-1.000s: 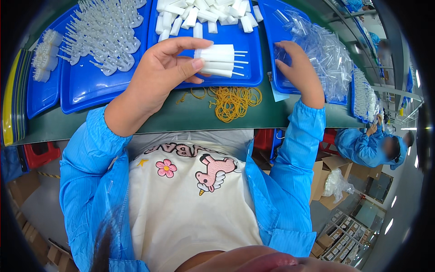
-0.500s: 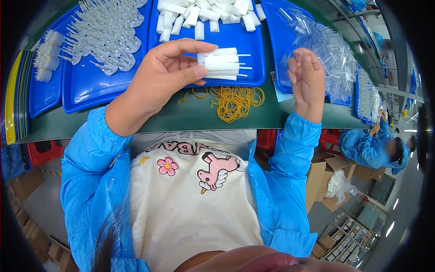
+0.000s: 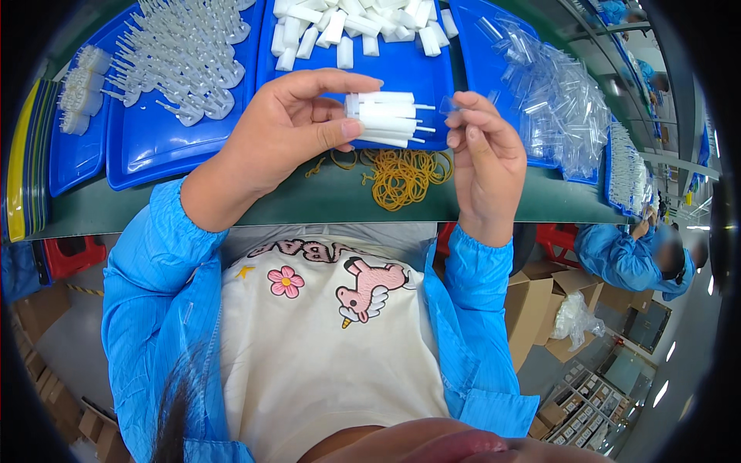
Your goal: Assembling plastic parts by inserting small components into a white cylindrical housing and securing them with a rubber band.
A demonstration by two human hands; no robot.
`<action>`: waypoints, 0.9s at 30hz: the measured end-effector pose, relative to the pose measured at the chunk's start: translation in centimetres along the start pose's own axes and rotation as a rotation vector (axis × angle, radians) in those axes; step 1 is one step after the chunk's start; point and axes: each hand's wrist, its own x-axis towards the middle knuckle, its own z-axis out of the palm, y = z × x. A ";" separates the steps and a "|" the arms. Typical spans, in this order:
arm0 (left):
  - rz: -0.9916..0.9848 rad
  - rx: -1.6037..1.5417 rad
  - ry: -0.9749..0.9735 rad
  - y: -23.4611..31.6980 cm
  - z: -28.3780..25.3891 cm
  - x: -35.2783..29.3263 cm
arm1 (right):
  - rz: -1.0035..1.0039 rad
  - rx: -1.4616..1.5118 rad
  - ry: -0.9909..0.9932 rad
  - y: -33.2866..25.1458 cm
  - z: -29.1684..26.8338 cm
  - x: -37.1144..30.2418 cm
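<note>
We saw the right hand [image 3: 488, 158] come leftward from the front of the blue plastic tray [image 3: 472, 65] of clear plastic tubes [image 3: 559, 112], its thumb and fingertips now pinching a small clear plastic piece [image 3: 448, 106]. That put the piece just beside the thin white rod tips of the bundle of white blocks [image 3: 386, 121] (whether they touched, we could not tell). The left hand [image 3: 293, 127] had kept its place, thumb and index finger pinching the bundle's capped end above the near edge of the middle blue tray [image 3: 423, 81], where loose white blocks [image 3: 355, 23] filled the far part. Near the front edge of the green bench [image 3: 559, 202] we noted tangled yellow bands [image 3: 403, 181]; toward its left end, a tray of white spiked parts [image 3: 185, 62]. Beyond the bench's right end, a blue-clad co-worker [image 3: 629, 258] sat near open cardboard boxes [image 3: 529, 312].
</note>
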 end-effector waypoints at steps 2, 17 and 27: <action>0.026 0.058 -0.019 -0.1 0.1 -0.1 | -0.008 0.021 0.002 -0.1 0.3 -0.4; 0.125 0.126 -0.089 -0.8 -0.2 0.1 | -0.031 -0.029 0.014 0.5 0.0 -0.9; 0.111 0.179 -0.041 -0.4 0.0 -0.1 | -0.094 -0.085 -0.063 0.5 0.2 -1.2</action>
